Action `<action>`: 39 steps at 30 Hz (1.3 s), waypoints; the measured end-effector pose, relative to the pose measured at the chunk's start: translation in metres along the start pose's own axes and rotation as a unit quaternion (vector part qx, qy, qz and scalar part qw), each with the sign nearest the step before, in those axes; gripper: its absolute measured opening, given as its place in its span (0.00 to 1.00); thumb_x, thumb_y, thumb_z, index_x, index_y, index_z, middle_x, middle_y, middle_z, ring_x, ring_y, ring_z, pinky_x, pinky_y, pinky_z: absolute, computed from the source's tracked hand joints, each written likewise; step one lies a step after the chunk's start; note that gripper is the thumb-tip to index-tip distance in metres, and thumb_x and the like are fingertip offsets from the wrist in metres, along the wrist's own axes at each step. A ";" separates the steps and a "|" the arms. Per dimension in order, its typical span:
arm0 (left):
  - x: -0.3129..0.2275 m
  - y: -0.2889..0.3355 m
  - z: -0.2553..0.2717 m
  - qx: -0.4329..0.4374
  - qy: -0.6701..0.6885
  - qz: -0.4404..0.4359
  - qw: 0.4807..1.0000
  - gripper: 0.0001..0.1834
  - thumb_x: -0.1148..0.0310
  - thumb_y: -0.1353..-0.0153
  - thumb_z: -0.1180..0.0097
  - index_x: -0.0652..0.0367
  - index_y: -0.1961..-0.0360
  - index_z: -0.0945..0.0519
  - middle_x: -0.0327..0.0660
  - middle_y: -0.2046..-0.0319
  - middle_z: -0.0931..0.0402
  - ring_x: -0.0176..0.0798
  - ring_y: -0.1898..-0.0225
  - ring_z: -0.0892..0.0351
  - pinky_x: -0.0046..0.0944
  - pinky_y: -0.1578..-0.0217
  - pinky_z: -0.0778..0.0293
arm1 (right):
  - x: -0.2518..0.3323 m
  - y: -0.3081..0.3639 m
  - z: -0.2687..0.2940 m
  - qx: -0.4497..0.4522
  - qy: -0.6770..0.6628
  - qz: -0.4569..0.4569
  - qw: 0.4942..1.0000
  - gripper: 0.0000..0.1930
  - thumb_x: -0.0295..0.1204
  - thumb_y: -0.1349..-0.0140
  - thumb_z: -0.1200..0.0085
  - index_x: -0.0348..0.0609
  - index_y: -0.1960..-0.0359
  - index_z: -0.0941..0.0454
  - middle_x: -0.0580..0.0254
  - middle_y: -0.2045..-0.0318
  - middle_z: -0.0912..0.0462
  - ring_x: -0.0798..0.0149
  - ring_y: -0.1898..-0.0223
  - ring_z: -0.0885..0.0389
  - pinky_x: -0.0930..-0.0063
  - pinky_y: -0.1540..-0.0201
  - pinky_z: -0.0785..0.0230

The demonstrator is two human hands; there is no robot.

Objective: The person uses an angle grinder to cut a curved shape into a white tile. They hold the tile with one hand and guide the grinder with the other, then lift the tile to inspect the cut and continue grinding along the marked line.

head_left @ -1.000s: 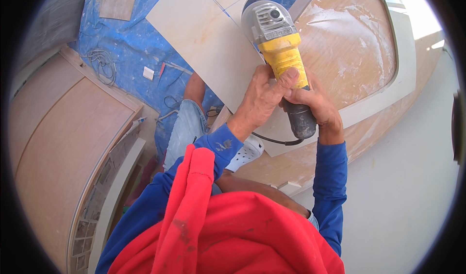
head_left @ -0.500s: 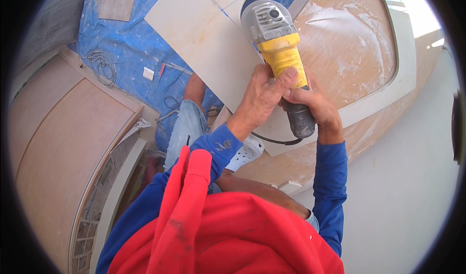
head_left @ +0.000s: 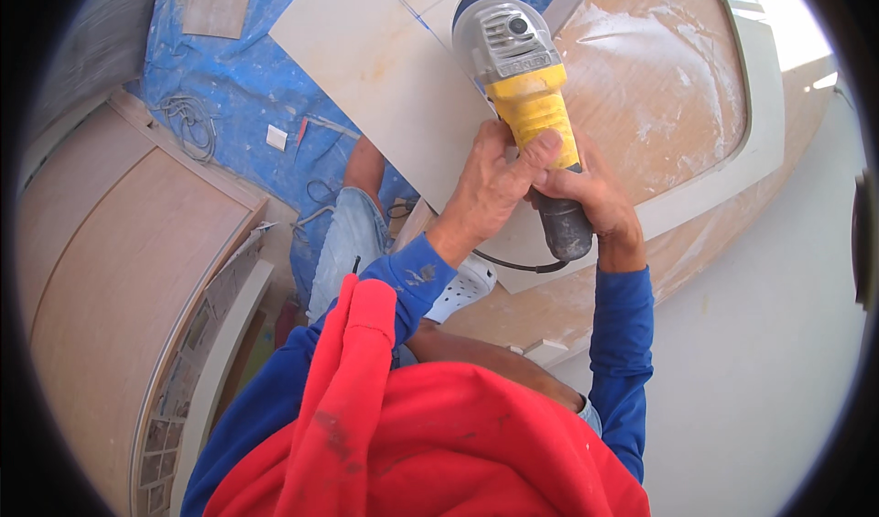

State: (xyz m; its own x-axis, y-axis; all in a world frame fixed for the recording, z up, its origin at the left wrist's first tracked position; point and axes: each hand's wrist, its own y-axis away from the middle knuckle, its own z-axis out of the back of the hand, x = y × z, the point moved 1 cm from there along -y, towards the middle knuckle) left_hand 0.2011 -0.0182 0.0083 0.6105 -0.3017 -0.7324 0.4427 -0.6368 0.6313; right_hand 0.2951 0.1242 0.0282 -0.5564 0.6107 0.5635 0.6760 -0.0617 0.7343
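An angle grinder (head_left: 529, 91) with a grey metal head, yellow body and black rear handle lies across a pale sheet panel (head_left: 385, 68), head pointing away from me. My left hand (head_left: 485, 183) is closed on the left side of its yellow body, thumb laid over the top. Around the black handle and the rear of the body wraps my right hand (head_left: 595, 192), its thumb close to the left one. The grinder's head covers the edge of an opening in the panel, and its disc is hidden. A black cord (head_left: 517, 265) leaves the handle's end.
Dusty plywood (head_left: 650, 87) shows through the panel's large opening. A blue tarp (head_left: 247, 87) covers the floor, with a coiled cable (head_left: 190, 128) and a small white block (head_left: 276, 138) on it. At left stands a curved wooden panel (head_left: 128, 270). A white clog (head_left: 465, 288) is on my foot.
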 end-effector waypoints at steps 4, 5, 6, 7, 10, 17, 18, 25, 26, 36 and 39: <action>0.000 0.001 -0.002 -0.017 -0.002 -0.008 1.000 0.43 0.35 0.28 0.34 0.73 0.40 0.21 0.52 0.47 0.25 0.42 0.50 0.17 0.40 0.55 0.17 | 0.000 -0.001 0.001 0.009 0.009 0.003 1.000 0.33 0.36 0.44 0.31 0.34 0.36 0.24 0.59 0.56 0.16 0.66 0.60 0.15 0.68 0.53 0.21; 0.000 0.002 -0.002 -0.021 -0.003 -0.005 1.000 0.43 0.35 0.28 0.34 0.73 0.40 0.21 0.52 0.47 0.25 0.42 0.50 0.17 0.40 0.55 0.17 | 0.000 -0.001 0.001 0.011 0.012 -0.001 1.000 0.33 0.36 0.44 0.31 0.34 0.36 0.24 0.59 0.56 0.16 0.66 0.60 0.15 0.68 0.53 0.21; 0.000 0.002 -0.002 -0.016 0.000 -0.002 1.000 0.43 0.35 0.28 0.34 0.73 0.40 0.21 0.53 0.47 0.25 0.42 0.49 0.17 0.40 0.55 0.17 | -0.001 -0.002 0.002 0.013 0.015 -0.004 1.000 0.33 0.36 0.44 0.31 0.34 0.37 0.24 0.59 0.56 0.16 0.66 0.60 0.15 0.68 0.53 0.21; 0.000 0.002 -0.001 -0.013 0.002 0.000 1.000 0.44 0.35 0.28 0.34 0.73 0.40 0.22 0.53 0.47 0.25 0.42 0.49 0.17 0.40 0.55 0.16 | -0.001 -0.003 0.003 0.019 0.014 -0.004 1.000 0.33 0.36 0.44 0.31 0.35 0.37 0.24 0.59 0.56 0.16 0.66 0.60 0.15 0.68 0.53 0.21; 0.000 0.002 0.000 -0.003 -0.009 0.006 1.000 0.44 0.34 0.28 0.35 0.73 0.39 0.22 0.53 0.46 0.26 0.42 0.49 0.17 0.40 0.56 0.16 | -0.001 -0.003 0.004 0.027 0.013 -0.008 1.000 0.33 0.36 0.44 0.31 0.35 0.37 0.24 0.59 0.56 0.16 0.66 0.60 0.15 0.68 0.54 0.20; 0.000 0.002 0.000 -0.014 -0.014 -0.006 1.000 0.45 0.34 0.28 0.35 0.73 0.39 0.23 0.53 0.46 0.27 0.42 0.49 0.18 0.41 0.56 0.16 | 0.000 -0.002 0.003 0.026 0.017 -0.007 0.999 0.33 0.36 0.43 0.31 0.35 0.36 0.24 0.60 0.55 0.16 0.66 0.59 0.15 0.68 0.53 0.20; 0.000 0.002 0.000 -0.008 -0.007 0.001 1.000 0.45 0.34 0.27 0.35 0.73 0.38 0.23 0.53 0.46 0.27 0.42 0.49 0.18 0.41 0.56 0.16 | 0.000 -0.002 0.003 0.024 0.020 -0.006 0.999 0.33 0.36 0.43 0.31 0.35 0.36 0.24 0.60 0.55 0.16 0.66 0.59 0.15 0.68 0.53 0.20; 0.000 0.002 -0.001 -0.003 0.004 -0.002 1.000 0.44 0.35 0.27 0.35 0.72 0.38 0.23 0.52 0.45 0.27 0.43 0.47 0.19 0.41 0.54 0.17 | 0.000 -0.001 0.001 0.016 0.011 -0.001 1.000 0.35 0.35 0.44 0.31 0.34 0.34 0.24 0.59 0.53 0.16 0.67 0.58 0.15 0.68 0.51 0.20; 0.000 0.003 -0.001 -0.006 0.009 -0.009 1.000 0.44 0.35 0.27 0.35 0.72 0.38 0.23 0.52 0.45 0.27 0.43 0.46 0.19 0.41 0.54 0.17 | 0.000 -0.001 0.001 0.014 0.011 0.001 1.000 0.35 0.35 0.44 0.31 0.34 0.34 0.24 0.59 0.53 0.16 0.67 0.58 0.15 0.68 0.51 0.20; 0.005 0.002 0.001 -0.008 -0.021 -0.010 1.000 0.45 0.35 0.27 0.36 0.73 0.36 0.23 0.54 0.44 0.28 0.46 0.44 0.20 0.43 0.49 0.17 | -0.001 0.000 0.000 0.008 0.009 -0.004 1.000 0.36 0.36 0.44 0.30 0.34 0.34 0.25 0.59 0.53 0.16 0.66 0.58 0.15 0.67 0.51 0.20; 0.005 0.001 0.002 0.001 -0.015 -0.009 1.000 0.45 0.35 0.27 0.36 0.73 0.36 0.24 0.54 0.44 0.28 0.46 0.44 0.20 0.43 0.49 0.17 | -0.002 0.001 -0.001 0.005 0.012 -0.002 1.000 0.36 0.36 0.44 0.30 0.34 0.34 0.25 0.59 0.53 0.16 0.66 0.59 0.15 0.67 0.51 0.19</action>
State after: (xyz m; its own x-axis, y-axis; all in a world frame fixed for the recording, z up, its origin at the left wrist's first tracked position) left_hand 0.2036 -0.0220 0.0050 0.5821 -0.3108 -0.7514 0.4526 -0.6438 0.6169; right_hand 0.2961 0.1226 0.0280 -0.5699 0.5922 0.5696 0.6786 -0.0517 0.7327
